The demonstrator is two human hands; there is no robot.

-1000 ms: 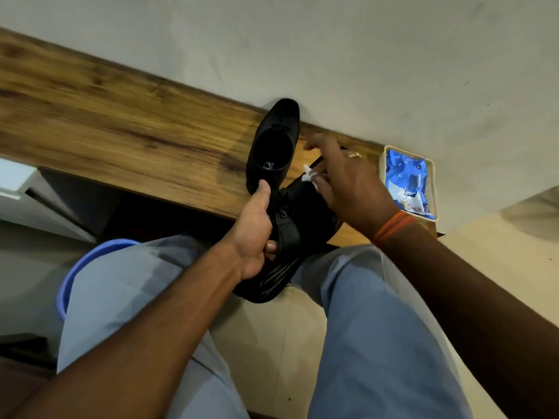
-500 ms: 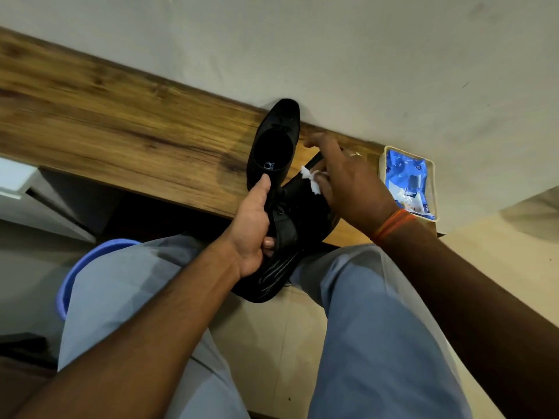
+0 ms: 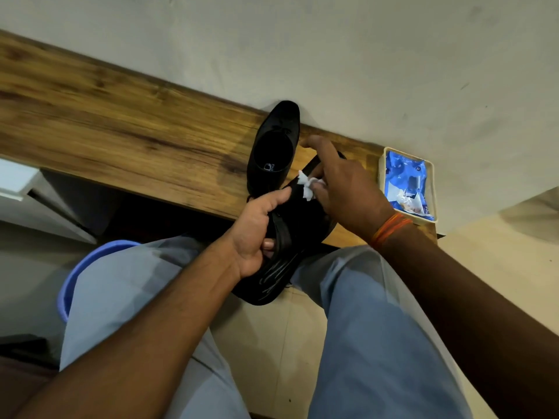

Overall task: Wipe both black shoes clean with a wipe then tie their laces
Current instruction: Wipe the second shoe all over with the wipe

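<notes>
One black shoe (image 3: 273, 146) stands upright on the wooden table (image 3: 121, 140), toe towards the wall, its opening facing up. My left hand (image 3: 257, 231) grips the second black shoe (image 3: 284, 255) over my lap at the table's edge, turned so its grooved sole shows. My right hand (image 3: 344, 189) pinches a small crumpled white wipe (image 3: 307, 187) against that shoe's upper rim, the index finger stretched out past it. The held shoe's laces are hidden.
A cream tray (image 3: 431, 189) holding a blue wipes packet (image 3: 405, 182) sits at the table's right end by the wall. A blue bucket (image 3: 90, 267) stands on the floor under my left knee. A white cabinet (image 3: 18, 189) is at the left.
My right hand has slid the wipe a little left along the held shoe's rim, showing more of the white wipe. My left hand keeps the same grip on the shoe.
</notes>
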